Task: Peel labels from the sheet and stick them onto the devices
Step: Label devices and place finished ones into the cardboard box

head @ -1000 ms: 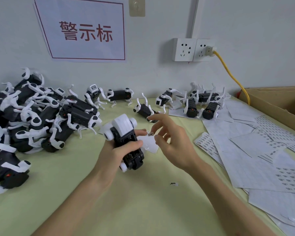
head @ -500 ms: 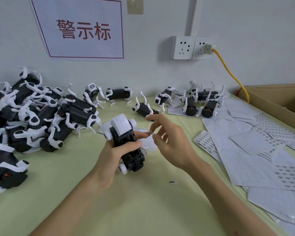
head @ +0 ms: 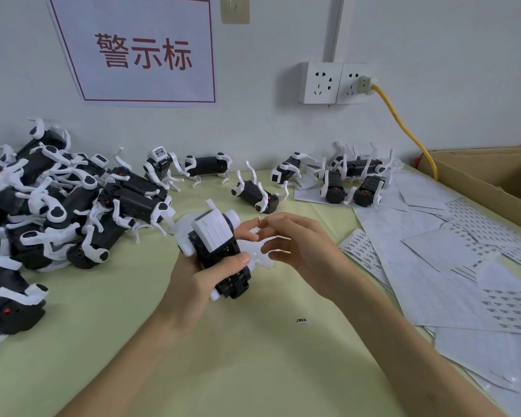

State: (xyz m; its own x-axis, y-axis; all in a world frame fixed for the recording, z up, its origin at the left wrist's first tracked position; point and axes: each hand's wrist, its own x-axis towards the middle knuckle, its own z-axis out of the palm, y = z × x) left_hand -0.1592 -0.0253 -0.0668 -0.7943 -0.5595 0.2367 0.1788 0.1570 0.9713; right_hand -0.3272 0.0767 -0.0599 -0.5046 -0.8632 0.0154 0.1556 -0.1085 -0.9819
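From the head view, an open brown cardboard box [head: 494, 176] sits well beyond the right hand [head: 301, 251] at the tabletop's [head: 253, 371] edge; its contents are hidden.

The left hand [head: 199, 284] grips one device [head: 220, 251], a small robot dog of hard black plastic with a glossy white shell, the thumb clamped across its body and the fingers curled behind it. The right hand's fingers are loosely curled just beside it, thumb and forefinger apart. A tiny label [head: 259, 219] stands edge-on at the forefinger tip; whether it is pinched or merely stuck there cannot be told. A scrap of white backing paper [head: 265, 257] lies under both sets of fingers.

Left of the fingers, a pile of devices [head: 57, 206] tangles its curved white legs. More devices [head: 352, 182] lie beyond the fingers by the wall. Overlapping label sheets [head: 433, 266], thin white paper printed in rows, spread to the right of the fingers. One stray label [head: 300, 320] lies on the pale yellow-green cloth below the right wrist. A yellow cable [head: 403, 127] runs from the wall socket [head: 334, 82] toward the box.
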